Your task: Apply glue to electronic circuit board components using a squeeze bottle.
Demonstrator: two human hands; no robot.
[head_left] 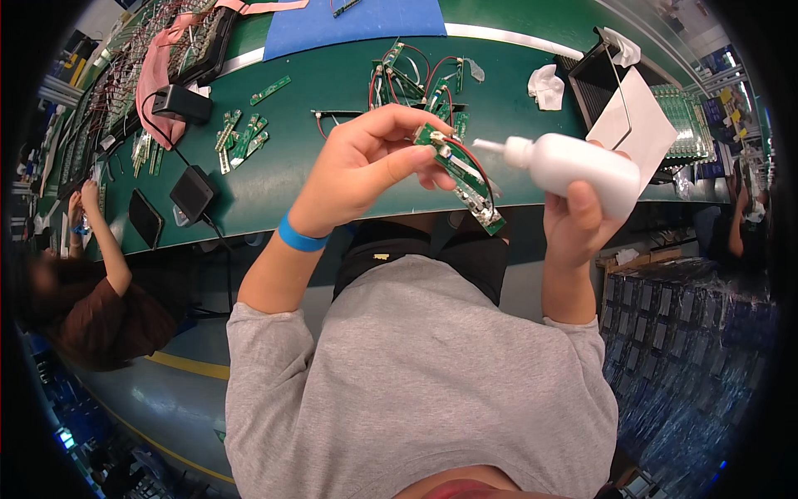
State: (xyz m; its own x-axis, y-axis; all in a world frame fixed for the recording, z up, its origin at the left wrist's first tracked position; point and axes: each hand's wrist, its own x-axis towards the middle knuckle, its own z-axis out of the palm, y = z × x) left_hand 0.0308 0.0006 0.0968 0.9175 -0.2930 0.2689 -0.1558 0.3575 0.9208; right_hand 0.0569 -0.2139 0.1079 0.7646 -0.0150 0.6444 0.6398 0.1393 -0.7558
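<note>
Nearest the lens we see our own grey shirt filling the lower middle of the view, both forearms rising out of it. Our left hand, a blue wristband at its wrist, is pinched shut on a narrow green circuit board with red and black wires looping off it, held up in the air just in front of the bench edge. Our right hand is wrapped tight around a white squeeze bottle, whose thin nozzle points left at the upper end of the board and sits near it without touching, as far as we can tell. We judge this to be the dispensing step, with the bottle lined up but nothing yet on the board; the next move seems to call for a steady board and a small, careful squeeze so the drop lands only where the tip points. Beyond the hands the green work surface carries a tangle of wired boards, loose green strips, two black power adapters, a dark phone, white cloths and a blue mat. Another person in a dark red top works at the left, and wrapped black stacks stand on the floor at the right.
</note>
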